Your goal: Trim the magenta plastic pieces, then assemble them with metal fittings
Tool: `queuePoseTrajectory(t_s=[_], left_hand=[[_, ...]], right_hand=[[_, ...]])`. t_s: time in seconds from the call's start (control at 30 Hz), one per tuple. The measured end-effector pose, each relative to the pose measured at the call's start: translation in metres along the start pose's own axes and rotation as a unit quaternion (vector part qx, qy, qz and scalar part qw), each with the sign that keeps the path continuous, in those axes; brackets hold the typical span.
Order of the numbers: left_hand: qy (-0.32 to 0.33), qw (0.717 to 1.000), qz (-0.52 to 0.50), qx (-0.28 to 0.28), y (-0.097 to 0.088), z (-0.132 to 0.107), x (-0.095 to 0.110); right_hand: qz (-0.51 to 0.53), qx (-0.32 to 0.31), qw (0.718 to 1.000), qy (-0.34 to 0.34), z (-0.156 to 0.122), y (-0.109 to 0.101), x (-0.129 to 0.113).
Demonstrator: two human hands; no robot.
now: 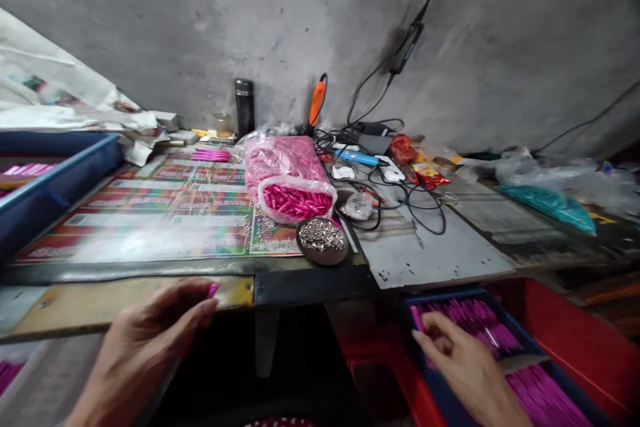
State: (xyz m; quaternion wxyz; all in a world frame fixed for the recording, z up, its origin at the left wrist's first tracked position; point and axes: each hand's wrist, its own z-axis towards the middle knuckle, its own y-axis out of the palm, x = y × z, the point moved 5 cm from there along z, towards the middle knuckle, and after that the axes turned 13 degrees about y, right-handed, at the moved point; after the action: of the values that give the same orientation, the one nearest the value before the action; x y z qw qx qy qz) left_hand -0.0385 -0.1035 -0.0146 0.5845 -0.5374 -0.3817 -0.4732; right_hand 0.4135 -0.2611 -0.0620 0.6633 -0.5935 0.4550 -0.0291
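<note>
My left hand is at the table's front edge, its fingers pinched on a small pink piece. Down at the right, my right hand reaches into a dark blue tray full of thin pink sticks, its fingers curled among them. On the table a clear bag of pink caps lies open beside a round dish of small silver metal parts.
A printed sheet covers the table's left part. A blue tray stands at the far left, a red bin at the lower right. Tangled black cables, a black flask and an orange-handled tool sit near the grey wall.
</note>
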Motion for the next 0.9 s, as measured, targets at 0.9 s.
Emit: queuePoseTrajectory(t_s=[0.9], left_hand=[[-0.14, 0.904, -0.378, -0.146, 0.093, -0.04, 0.009]], right_hand=[[0.294, -0.36, 0.881, -0.09, -0.093, 0.11, -0.195]])
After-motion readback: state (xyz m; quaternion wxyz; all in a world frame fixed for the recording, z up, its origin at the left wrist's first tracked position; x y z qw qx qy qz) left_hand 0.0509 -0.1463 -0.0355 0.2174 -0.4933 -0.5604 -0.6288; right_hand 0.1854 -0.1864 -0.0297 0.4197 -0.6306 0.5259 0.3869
